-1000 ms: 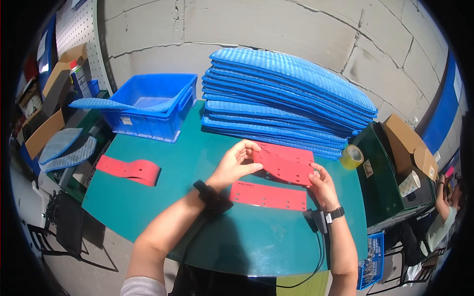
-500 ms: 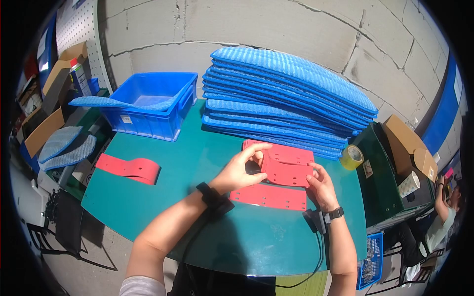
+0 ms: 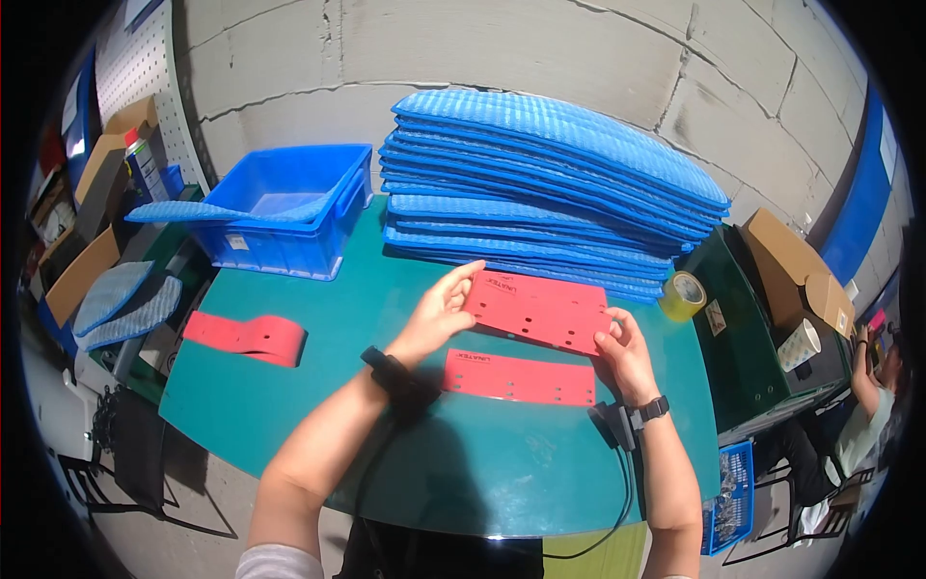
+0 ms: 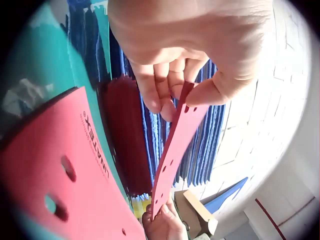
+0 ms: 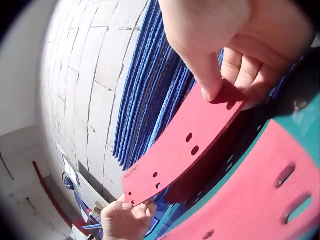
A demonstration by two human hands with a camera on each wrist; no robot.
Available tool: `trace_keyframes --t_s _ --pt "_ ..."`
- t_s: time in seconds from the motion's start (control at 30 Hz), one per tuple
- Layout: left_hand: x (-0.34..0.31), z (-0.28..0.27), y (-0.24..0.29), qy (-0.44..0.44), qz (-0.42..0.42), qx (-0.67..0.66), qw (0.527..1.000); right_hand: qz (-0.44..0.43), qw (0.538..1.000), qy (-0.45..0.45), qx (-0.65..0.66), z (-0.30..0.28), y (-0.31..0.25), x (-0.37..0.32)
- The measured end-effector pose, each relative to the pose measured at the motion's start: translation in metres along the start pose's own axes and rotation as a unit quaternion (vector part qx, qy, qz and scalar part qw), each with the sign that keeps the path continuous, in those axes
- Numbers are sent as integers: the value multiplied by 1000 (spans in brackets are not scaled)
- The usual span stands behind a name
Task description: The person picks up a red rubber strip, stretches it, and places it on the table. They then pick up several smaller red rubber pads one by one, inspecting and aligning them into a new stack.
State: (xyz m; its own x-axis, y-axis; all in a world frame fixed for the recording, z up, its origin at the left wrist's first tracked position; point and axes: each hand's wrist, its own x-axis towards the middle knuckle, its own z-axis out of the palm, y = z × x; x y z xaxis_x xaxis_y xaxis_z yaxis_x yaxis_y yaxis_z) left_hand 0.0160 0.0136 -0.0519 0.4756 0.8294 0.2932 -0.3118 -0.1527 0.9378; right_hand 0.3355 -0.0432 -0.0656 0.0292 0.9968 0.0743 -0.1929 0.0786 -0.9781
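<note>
A red rubber strip [image 3: 548,326] with punched holes is stretched between both hands. My left hand [image 3: 436,314] pinches its left end between thumb and fingers. At the right end, my right hand [image 3: 629,357] grips the strip with the thumb on its face. Under it, more red rubber [image 5: 200,175] lies in shadow, as the right wrist view shows. Nearer me, a second red strip [image 3: 521,378], with holes and printed lettering, lies flat on the green table [image 3: 521,473]. A curled red strip [image 3: 265,338] rests at the table's left side.
Behind the hands rises a tall stack of blue mop pads [image 3: 550,183]. A blue bin [image 3: 275,246] stands back left, with a blue pad across its rim. A roll of yellow tape [image 3: 683,296] sits right of the stack, beside a green crate [image 3: 748,347] and cardboard box.
The held strip was bowed and is now flatter, its printed face toward me. My left hand has shifted left to the strip's end, while my right hand keeps hold of the other end.
</note>
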Motion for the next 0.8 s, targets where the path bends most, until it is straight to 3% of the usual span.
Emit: trace_keyframes --t_s 0.07,0.13,0.27,0.37,0.43,0.47,0.53,0.8 --pt "3 -7 -11 18 7 -40 999 -10 1000 6 -11 4 -4 -1" --pt "3 -16 -14 30 -68 3 997 -19 1000 13 -21 2 -3 0" --pt "4 -21 -19 42 -62 28 997 -75 993 9 -89 -3 5 3" --pt "5 -34 -29 44 -105 89 990 -96 986 16 -134 -3 4 3" --pt "5 -37 -27 48 -71 255 963 -103 984 14 -147 -4 4 4" --pt "5 -37 -26 45 -73 256 963 -94 984 11 -154 -5 6 4" --pt "5 -36 -21 50 -31 385 921 -85 984 10 -157 -7 9 5" --pt "4 -37 -17 67 -108 284 951 -15 988 24 -150 -11 1 4"
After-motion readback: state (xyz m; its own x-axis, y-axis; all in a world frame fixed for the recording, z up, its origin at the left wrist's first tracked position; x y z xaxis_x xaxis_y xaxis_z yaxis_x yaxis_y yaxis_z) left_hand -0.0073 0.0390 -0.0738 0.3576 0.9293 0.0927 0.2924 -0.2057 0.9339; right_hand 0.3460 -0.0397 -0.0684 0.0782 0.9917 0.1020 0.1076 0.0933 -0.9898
